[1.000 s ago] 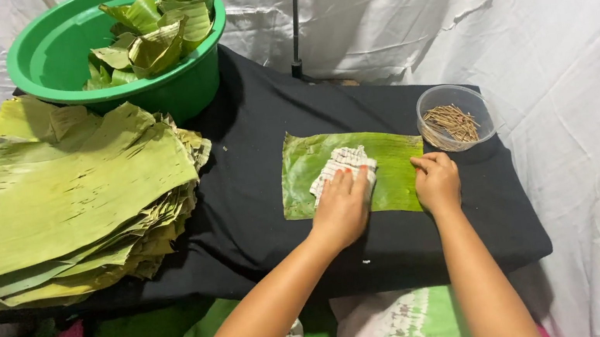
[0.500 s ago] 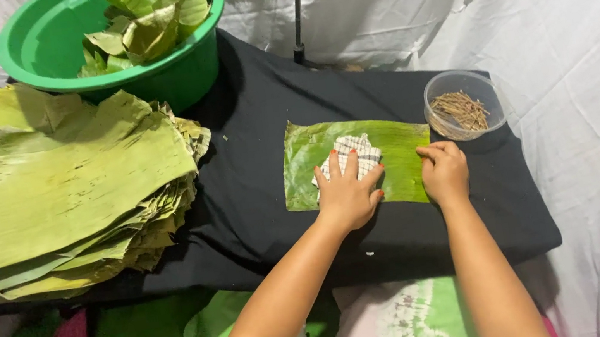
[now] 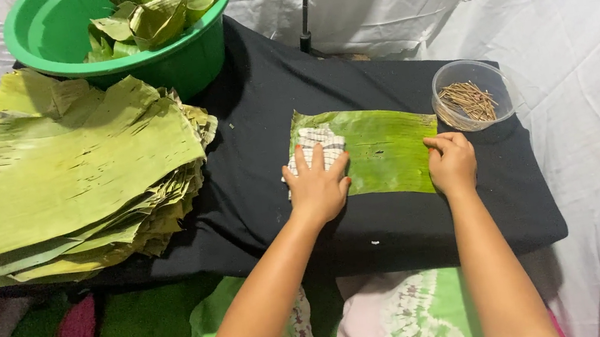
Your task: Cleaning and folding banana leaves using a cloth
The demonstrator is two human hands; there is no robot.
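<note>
A rectangular piece of green banana leaf (image 3: 383, 147) lies flat on the black cloth (image 3: 253, 112). My left hand (image 3: 320, 183) presses a checked white cloth (image 3: 317, 143) onto the leaf's left end, fingers spread over it. My right hand (image 3: 451, 161) rests with curled fingers on the leaf's right edge and pins it down.
A thick stack of cut banana leaves (image 3: 58, 175) lies at the left. Behind it stands a green plastic basin (image 3: 62, 37) with folded leaf pieces. A clear plastic cup of thin brown sticks (image 3: 471, 97) stands at the right, just beyond the leaf. White sheeting hangs behind.
My left hand has slid the checked cloth leftward across the leaf, from its middle to its left end. My right hand has stayed on the right edge.
</note>
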